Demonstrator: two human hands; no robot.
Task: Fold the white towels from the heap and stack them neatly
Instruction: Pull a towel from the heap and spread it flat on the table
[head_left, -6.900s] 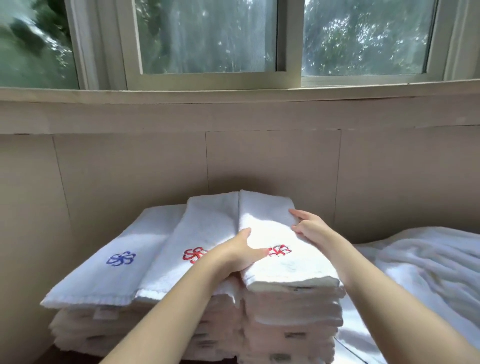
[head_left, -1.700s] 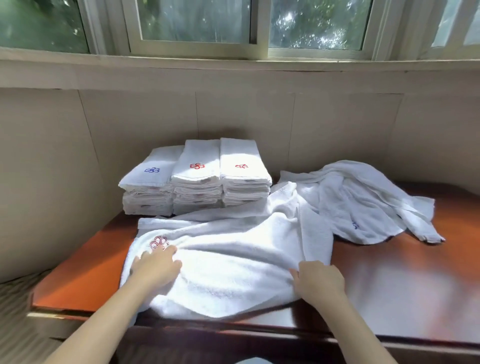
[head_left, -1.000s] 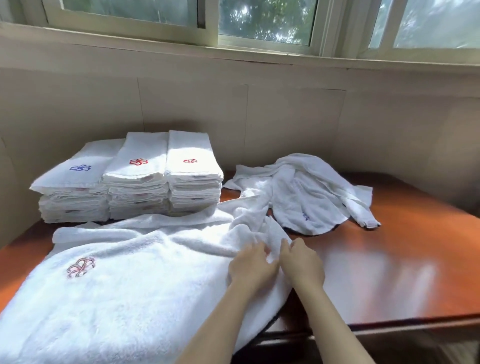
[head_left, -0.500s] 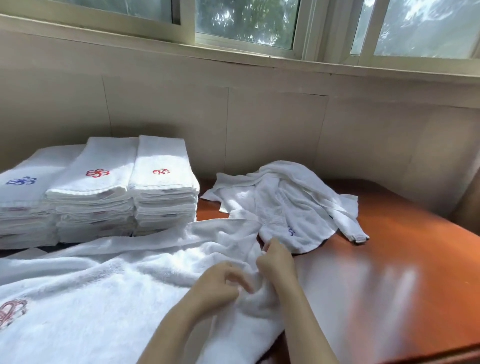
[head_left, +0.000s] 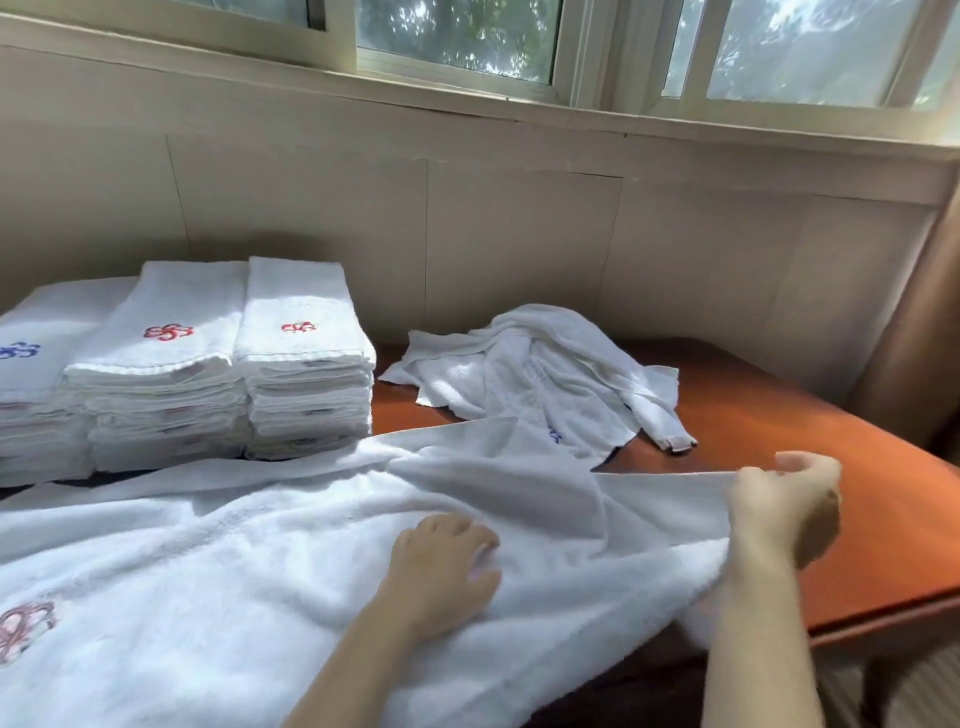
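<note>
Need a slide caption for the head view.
Left hand rests on the spread white towel while right hand pinches its edge, folded stacks behind.

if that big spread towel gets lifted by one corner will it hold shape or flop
Probably floppy: the spread towel creases and sags between the right hand pinching its edge and the left hand resting on it. Its thick pile suggests some weight. It overhangs the table edge, so it might slide off.

Beige panelled wall (head_left: 519, 239); windows (head_left: 457, 36) above, sunlit foliage outside; glossy orange-brown table (head_left: 810, 431).
</note>
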